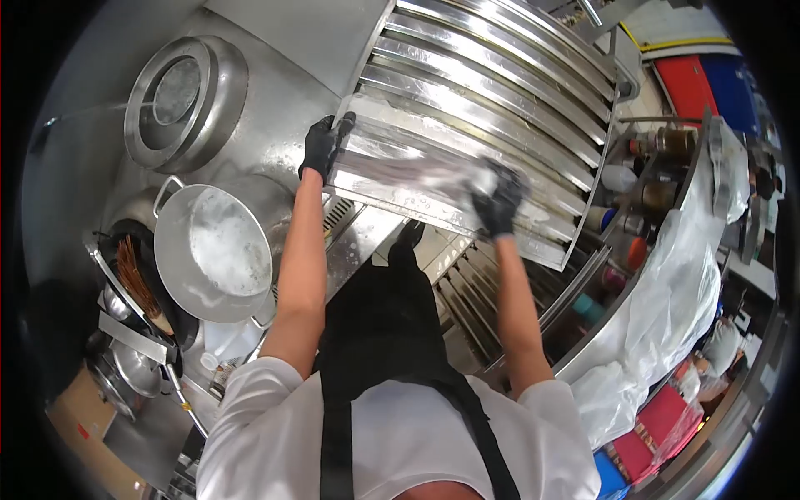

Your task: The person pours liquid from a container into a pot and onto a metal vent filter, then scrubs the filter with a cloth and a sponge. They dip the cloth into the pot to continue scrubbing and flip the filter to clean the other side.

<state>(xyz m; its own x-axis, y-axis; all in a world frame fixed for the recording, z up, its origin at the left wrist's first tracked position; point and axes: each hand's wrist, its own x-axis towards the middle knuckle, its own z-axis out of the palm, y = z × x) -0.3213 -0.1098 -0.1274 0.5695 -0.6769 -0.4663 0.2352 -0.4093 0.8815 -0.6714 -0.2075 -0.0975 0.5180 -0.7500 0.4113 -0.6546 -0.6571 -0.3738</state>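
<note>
A large, shiny metal panel with parallel ridges, like a range hood baffle filter (pixel 492 93), lies tilted in front of me, wet with whitish suds along its near part. My left hand (pixel 325 147), in a black glove, is closed over the panel's left edge near its corner. Over the panel's near right part is my right hand (pixel 498 198), also black-gloved and smeared by motion. Something pale and blurred shows at its fingers, too indistinct to name.
Left of me stands a big metal pot (pixel 225 242) holding cloudy, foamy liquid. Behind it is a round metal burner ring (pixel 187 104). A bamboo brush (pixel 137 279) and a steel ladle (pixel 137 367) lie lower left. To the right, a shelf holds jars (pixel 654 196) beside plastic sheeting (pixel 667 292).
</note>
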